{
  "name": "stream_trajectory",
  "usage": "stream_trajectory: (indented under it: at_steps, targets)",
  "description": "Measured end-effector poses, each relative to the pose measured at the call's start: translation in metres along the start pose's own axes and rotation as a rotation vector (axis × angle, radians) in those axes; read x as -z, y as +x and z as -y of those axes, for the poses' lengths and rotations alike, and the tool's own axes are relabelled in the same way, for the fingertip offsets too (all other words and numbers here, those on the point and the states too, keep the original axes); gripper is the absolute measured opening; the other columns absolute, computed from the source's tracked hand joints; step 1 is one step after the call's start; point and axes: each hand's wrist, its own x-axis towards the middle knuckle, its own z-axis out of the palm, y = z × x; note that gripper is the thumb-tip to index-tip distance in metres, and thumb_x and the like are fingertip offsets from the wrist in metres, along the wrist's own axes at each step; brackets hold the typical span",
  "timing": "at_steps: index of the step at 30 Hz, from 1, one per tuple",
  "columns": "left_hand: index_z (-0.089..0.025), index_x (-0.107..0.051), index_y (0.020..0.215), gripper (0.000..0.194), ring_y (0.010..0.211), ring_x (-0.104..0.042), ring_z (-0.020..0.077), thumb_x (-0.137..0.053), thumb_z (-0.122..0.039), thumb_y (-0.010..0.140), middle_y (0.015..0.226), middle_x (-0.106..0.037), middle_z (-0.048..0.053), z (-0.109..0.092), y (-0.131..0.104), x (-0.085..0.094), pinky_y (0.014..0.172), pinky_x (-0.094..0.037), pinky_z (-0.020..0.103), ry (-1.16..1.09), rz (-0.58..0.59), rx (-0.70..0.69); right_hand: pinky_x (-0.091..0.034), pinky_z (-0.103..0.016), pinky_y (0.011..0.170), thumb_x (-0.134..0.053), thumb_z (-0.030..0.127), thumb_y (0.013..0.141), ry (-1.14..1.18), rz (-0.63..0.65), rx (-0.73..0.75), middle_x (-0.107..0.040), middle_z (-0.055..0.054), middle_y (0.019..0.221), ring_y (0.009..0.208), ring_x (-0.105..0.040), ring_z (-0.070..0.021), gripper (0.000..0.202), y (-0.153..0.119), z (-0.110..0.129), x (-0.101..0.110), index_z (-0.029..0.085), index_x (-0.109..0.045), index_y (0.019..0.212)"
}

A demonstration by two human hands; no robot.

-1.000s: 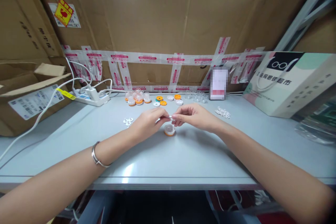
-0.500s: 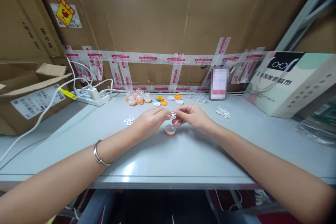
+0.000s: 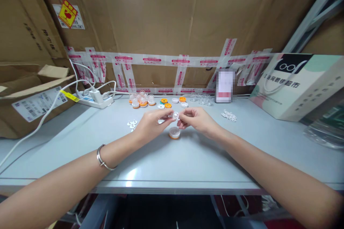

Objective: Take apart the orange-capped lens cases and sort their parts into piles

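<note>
In the head view, my left hand pinches a small white plastic wheel-like part between thumb and fingertips. My right hand meets its right edge with thumb and forefinger closed; what lies between those fingertips is too small to make out. Just below, a round clear cup with an orange base stands on the table. Small white hook-shaped pieces lie left of my left hand, and a heap of flat white pieces lies beyond my right hand.
At the back of the grey table sit clear domed pieces with orange bases, orange rings and clear cups. A phone leans against cardboard. A power strip and open carton are left; a paper bag is right.
The white part has turned to face me more. My left fingers have shifted and show a wider gap behind the thumb; my right hand has barely moved.
</note>
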Motion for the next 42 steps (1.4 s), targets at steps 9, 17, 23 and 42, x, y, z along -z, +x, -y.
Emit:
stream_trajectory:
  at_steps: [9, 17, 23, 42]
  targets:
    - [-0.016, -0.063, 0.096, 0.020, 0.074, -0.065, 0.0149, -0.058, -0.024, 0.078, 0.087, -0.068, 0.004, 0.011, 0.002, 0.006, 0.073, -0.056, 0.029, -0.043, -0.003, 0.099, -0.044, -0.024, 0.056, -0.056, 0.026, 0.070, -0.738, -0.323, 0.001, -0.066, -0.004, 0.064, 0.062, -0.061, -0.0164, 0.013, 0.022, -0.010, 0.077, 0.016, -0.064, 0.070]
    - [-0.014, -0.063, 0.098, 0.023, 0.077, -0.064, 0.0160, -0.059, -0.024, 0.078, 0.089, -0.068, 0.006, 0.013, 0.004, 0.007, 0.074, -0.054, 0.030, -0.012, 0.026, 0.116, -0.044, -0.023, 0.057, -0.059, 0.021, 0.065, -0.777, -0.232, -0.144, -0.068, -0.004, 0.064, 0.064, -0.062, -0.0165, 0.009, 0.036, -0.035, 0.099, 0.015, -0.066, 0.065]
    - [-0.015, -0.062, 0.099, 0.021, 0.075, -0.063, 0.0143, -0.057, -0.023, 0.080, 0.092, -0.066, 0.007, 0.013, 0.003, 0.006, 0.073, -0.053, 0.030, -0.004, 0.027, 0.050, -0.041, -0.024, 0.054, -0.057, 0.039, 0.071, -0.721, -0.336, -0.064, -0.065, -0.005, 0.065, 0.061, -0.058, -0.0149, 0.026, 0.029, -0.020, 0.090, 0.015, -0.066, 0.073]
    - [-0.015, -0.060, 0.098, 0.022, 0.078, -0.058, 0.0143, -0.052, -0.029, 0.084, 0.088, -0.062, 0.006, -0.001, 0.000, 0.007, 0.073, -0.047, 0.027, 0.137, 0.183, -0.073, -0.047, -0.027, 0.060, -0.064, 0.027, 0.067, -0.711, -0.334, -0.109, -0.068, -0.006, 0.070, 0.063, -0.062, -0.0159, 0.011, 0.008, -0.008, 0.145, 0.017, -0.066, 0.067]
